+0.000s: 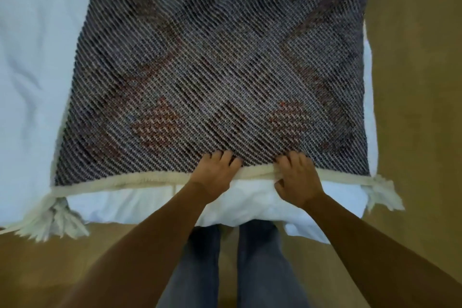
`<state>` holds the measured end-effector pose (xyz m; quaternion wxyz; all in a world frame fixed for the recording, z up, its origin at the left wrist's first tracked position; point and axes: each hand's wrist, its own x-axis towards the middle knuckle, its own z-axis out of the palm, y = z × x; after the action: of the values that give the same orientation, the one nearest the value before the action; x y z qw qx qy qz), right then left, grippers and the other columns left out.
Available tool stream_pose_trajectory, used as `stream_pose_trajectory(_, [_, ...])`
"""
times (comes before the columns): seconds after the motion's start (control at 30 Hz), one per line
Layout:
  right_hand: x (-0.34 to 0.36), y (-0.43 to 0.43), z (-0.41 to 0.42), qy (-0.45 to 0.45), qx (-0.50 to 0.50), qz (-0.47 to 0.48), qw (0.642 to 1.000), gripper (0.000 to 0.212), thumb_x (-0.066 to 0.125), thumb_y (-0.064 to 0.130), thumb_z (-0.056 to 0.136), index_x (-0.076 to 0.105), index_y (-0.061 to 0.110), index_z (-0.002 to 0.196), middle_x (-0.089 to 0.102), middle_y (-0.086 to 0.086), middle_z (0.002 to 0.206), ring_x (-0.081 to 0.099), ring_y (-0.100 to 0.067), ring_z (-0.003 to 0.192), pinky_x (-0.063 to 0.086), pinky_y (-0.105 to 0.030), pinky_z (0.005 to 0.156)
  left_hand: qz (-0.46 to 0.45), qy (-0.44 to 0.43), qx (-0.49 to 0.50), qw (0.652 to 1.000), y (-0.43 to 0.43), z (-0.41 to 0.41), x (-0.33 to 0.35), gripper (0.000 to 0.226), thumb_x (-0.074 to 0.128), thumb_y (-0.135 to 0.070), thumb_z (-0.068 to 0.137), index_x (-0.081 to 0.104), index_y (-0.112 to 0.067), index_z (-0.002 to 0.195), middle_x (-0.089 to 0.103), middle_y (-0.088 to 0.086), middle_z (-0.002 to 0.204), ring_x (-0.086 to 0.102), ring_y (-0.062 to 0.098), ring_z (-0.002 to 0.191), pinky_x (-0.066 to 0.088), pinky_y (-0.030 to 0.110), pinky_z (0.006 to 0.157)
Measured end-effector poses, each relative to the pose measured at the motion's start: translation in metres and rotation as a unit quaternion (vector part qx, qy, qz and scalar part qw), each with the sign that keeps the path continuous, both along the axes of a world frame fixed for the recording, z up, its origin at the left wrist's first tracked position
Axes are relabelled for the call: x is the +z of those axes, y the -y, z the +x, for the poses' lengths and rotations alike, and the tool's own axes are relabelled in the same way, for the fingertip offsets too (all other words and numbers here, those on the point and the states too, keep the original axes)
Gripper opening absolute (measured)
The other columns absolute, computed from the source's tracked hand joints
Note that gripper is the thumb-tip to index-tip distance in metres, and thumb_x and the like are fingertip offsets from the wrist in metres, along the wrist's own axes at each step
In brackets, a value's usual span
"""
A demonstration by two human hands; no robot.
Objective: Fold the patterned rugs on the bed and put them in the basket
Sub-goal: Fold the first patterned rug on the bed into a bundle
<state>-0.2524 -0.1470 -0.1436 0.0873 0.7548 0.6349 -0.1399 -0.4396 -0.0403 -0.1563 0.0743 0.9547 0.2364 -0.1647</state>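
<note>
A patterned rug [212, 75], grey-woven with dull red shapes, lies spread flat on the white bed [32, 57], underside up. Its cream border runs along the near edge, with cream tassels [50, 217] hanging at both near corners. My left hand [215, 170] rests on the near edge with fingers curled over the weave. My right hand [296, 177] grips the cream border just right of it, thumb under the edge. No basket is in view.
The bed's near edge and right corner [307, 230] sit just in front of my legs. Brown floor [412, 82] runs along the right side and in front of the bed.
</note>
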Motion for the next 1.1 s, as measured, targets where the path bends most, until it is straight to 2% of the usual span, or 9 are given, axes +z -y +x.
stream_pose_trajectory(0.13, [-0.006, 0.001, 0.021, 0.061, -0.042, -0.027, 0.997, 0.033, 0.073, 0.005, 0.05, 0.058, 0.007, 0.08, 0.059, -0.014, 0.078, 0.056, -0.031, 0.069, 0.046, -0.036, 0.062, -0.021, -0.053, 0.015, 0.998, 0.006, 0.018, -0.007, 0.031, 0.04, -0.017, 0.091, 0.041, -0.013, 0.121, 0.052, 0.01, 0.113, 0.055, 0.028, 0.093, 0.045, 0.036, 0.073])
stream_pose_trajectory(0.33, [-0.019, 0.006, 0.03, -0.072, -0.023, -0.186, 0.98, 0.035, 0.052, 0.011, 0.08, 0.048, 0.011, 0.114, 0.053, -0.01, 0.116, 0.047, -0.029, 0.109, 0.045, -0.036, 0.086, -0.091, -0.116, -0.076, 0.986, 0.01, 0.017, -0.01, 0.047, 0.042, -0.018, 0.093, 0.03, -0.01, 0.138, 0.042, 0.015, 0.133, 0.057, 0.031, 0.103, 0.048, 0.037, 0.08])
stream_pose_trajectory(0.47, [-0.014, 0.01, 0.042, -0.155, -0.023, -0.175, 0.972, 0.04, 0.053, 0.033, 0.079, 0.044, 0.012, 0.112, 0.048, -0.008, 0.112, 0.045, -0.026, 0.106, 0.041, -0.033, 0.08, -0.13, -0.123, -0.024, 0.984, 0.002, 0.04, -0.002, 0.041, 0.047, -0.039, 0.086, 0.046, -0.015, 0.119, 0.059, 0.006, 0.113, 0.058, 0.023, 0.093, 0.039, 0.029, 0.068])
stream_pose_trajectory(0.57, [-0.001, 0.021, 0.067, -0.229, -0.124, -0.033, 0.965, 0.03, 0.057, 0.031, 0.078, 0.05, 0.005, 0.092, 0.049, -0.01, 0.093, 0.048, -0.027, 0.089, 0.032, -0.029, 0.065, -0.153, -0.056, 0.017, 0.986, 0.001, 0.078, 0.011, 0.035, 0.044, -0.048, 0.085, 0.05, -0.016, 0.099, 0.064, 0.003, 0.095, 0.06, 0.022, 0.082, 0.036, 0.027, 0.062])
stream_pose_trajectory(0.67, [0.004, 0.033, 0.11, -0.16, -0.289, 0.074, 0.941, 0.027, 0.061, 0.02, 0.08, 0.053, -0.001, 0.094, 0.051, -0.019, 0.097, 0.047, -0.03, 0.091, 0.039, -0.037, 0.072, -0.177, -0.001, 0.073, 0.982, 0.004, 0.136, 0.024, 0.026, 0.039, -0.038, 0.091, 0.049, -0.014, 0.097, 0.063, 0.007, 0.09, 0.061, 0.029, 0.084, 0.038, 0.031, 0.064])
stream_pose_trajectory(0.83, [-0.002, 0.036, 0.155, -0.182, -0.447, 0.025, 0.876, 0.063, 0.063, 0.036, 0.082, 0.039, 0.001, 0.128, 0.046, -0.021, 0.125, 0.043, -0.038, 0.117, 0.039, -0.043, 0.093, -0.209, 0.05, 0.165, 0.962, 0.012, 0.238, 0.034, 0.025, 0.041, -0.033, 0.096, 0.053, -0.011, 0.091, 0.06, 0.012, 0.085, 0.059, 0.033, 0.086, 0.041, 0.033, 0.065])
stream_pose_trajectory(0.93, [-0.007, 0.034, 0.176, -0.289, -0.518, -0.006, 0.805, 0.056, 0.064, 0.046, 0.079, 0.045, 0.007, 0.114, 0.057, -0.015, 0.11, 0.056, -0.034, 0.106, 0.044, -0.037, 0.082, -0.222, 0.039, 0.203, 0.953, 0.029, 0.299, 0.032, 0.029, 0.046, -0.04, 0.093, 0.051, -0.013, 0.087, 0.063, 0.013, 0.096, 0.059, 0.031, 0.091, 0.042, 0.034, 0.07])
stream_pose_trajectory(1.0, [-0.006, 0.031, 0.183, -0.31, -0.487, -0.041, 0.816, 0.042, 0.059, 0.046, 0.082, 0.049, 0.01, 0.101, 0.061, -0.011, 0.097, 0.061, -0.032, 0.096, 0.042, -0.033, 0.071, -0.232, 0.03, 0.237, 0.943, 0.036, 0.328, 0.03, 0.037, 0.049, -0.049, 0.089, 0.048, -0.012, 0.089, 0.062, 0.013, 0.099, 0.059, 0.031, 0.095, 0.04, 0.034, 0.071])
stream_pose_trajectory(1.1, [0.0, 0.024, 0.18, -0.248, -0.384, -0.043, 0.888, 0.039, 0.047, 0.034, 0.09, 0.049, 0.006, 0.117, 0.066, -0.015, 0.104, 0.062, -0.035, 0.094, 0.043, -0.034, 0.073, -0.244, 0.011, 0.308, 0.92, 0.035, 0.358, 0.024, 0.065, 0.055, -0.058, 0.082, 0.043, -0.005, 0.118, 0.058, 0.015, 0.116, 0.055, 0.034, 0.108, 0.045, 0.038, 0.082])
